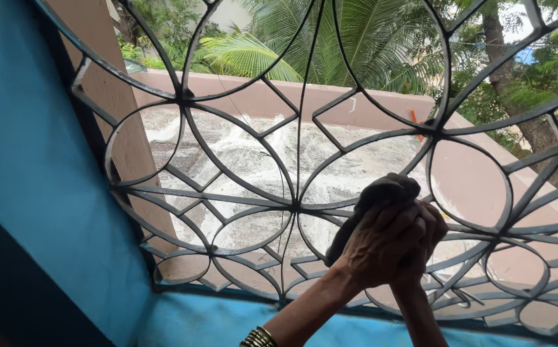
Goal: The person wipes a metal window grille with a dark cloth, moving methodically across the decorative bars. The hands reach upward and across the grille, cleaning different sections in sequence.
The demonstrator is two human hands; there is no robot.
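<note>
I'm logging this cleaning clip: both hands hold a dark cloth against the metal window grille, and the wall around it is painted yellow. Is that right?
Not quite. The head view shows the wall painted blue, not yellow. The rest holds: the left hand and right hand together grip a dark cloth against the metal window grille.

Both hands raised together against metal window grille (pixel 240 193), ornate pattern of circles and curved bars. Left hand (pixel 382 247) in front, fingers curled, gold bangles (pixel 260 337) on wrist. Right hand (pixel 430 234) mostly hidden behind left. Dark cloth (pixel 382 193) bunched in both, pressed to grille bar. Blue wall (pixel 28 173) left and below. Outside: wet terrace floor (pixel 247 154), pink parapet (pixel 330 96), palm fronds (pixel 330 38).
</note>
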